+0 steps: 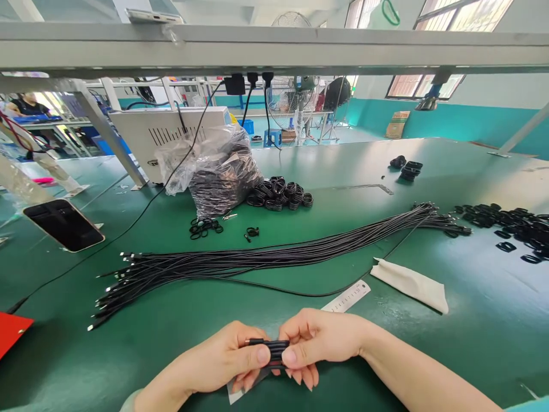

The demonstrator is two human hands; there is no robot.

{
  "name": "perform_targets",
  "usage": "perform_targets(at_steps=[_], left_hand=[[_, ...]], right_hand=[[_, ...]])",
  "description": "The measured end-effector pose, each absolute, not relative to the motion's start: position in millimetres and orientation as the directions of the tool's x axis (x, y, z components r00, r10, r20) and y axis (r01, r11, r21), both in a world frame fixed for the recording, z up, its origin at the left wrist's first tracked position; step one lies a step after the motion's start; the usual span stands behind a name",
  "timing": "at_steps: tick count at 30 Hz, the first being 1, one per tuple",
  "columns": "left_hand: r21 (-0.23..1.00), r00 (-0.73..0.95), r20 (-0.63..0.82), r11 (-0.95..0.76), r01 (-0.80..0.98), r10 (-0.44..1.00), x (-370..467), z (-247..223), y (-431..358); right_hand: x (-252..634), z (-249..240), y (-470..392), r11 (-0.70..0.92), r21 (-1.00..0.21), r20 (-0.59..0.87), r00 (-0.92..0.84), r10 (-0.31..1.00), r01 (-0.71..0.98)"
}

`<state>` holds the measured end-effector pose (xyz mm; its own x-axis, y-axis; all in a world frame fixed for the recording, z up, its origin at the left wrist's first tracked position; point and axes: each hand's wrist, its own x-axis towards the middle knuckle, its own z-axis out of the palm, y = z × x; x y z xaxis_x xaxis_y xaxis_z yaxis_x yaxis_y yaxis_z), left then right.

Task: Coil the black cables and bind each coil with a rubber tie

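Between my two hands is a black cable [278,349], folded into a short, compact coil with a connector end poking out on the left. My left hand [234,356] pinches the coil's left side, thumb on top. From the other side my right hand [319,340] grips it, its thumb and index finger closed on the loops and its lower fingers curled beneath. Under the hands lies a steel ruler [349,296], its middle covered by them. Just beyond, a long bundle of straight black cables [257,260] stretches across the green table, metal plugs showing at both ends.
A folded cream cloth [409,284] lies right of the ruler. Coiled cables [281,193] are heaped beside a plastic bag of cables [223,177]. Small black loops [514,226] spread at the right. A phone [64,224] leans at the left, near a red sheet [12,333].
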<state>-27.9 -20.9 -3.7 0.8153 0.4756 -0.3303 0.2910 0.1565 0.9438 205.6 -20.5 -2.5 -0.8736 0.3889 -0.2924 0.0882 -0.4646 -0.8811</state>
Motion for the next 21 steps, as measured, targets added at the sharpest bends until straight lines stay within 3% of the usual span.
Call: perform_targets(at_steps=[6,12,21], left_hand=[[0.938,0.792,-0.345,0.163,0.305,0.504,-26.6,-5.0,-18.6],[0.957,0.78,-0.288,0.156,0.242,0.555,-26.2,-9.7,-21.6],[0.962,0.748,-0.272,0.16,0.221,0.606,-31.1,-9.8,-14.5]], right_hand=[[197.3,-1.2,-31.6,-0.423,-0.904,-0.272,-0.853,0.445,0.067],[199.7,5.3,-34.7,-0.198,-0.96,-0.275,-0.799,0.535,0.198],[207.6,7.8,-28.0,-0.211,-0.966,-0.248,-0.778,0.577,0.151]])
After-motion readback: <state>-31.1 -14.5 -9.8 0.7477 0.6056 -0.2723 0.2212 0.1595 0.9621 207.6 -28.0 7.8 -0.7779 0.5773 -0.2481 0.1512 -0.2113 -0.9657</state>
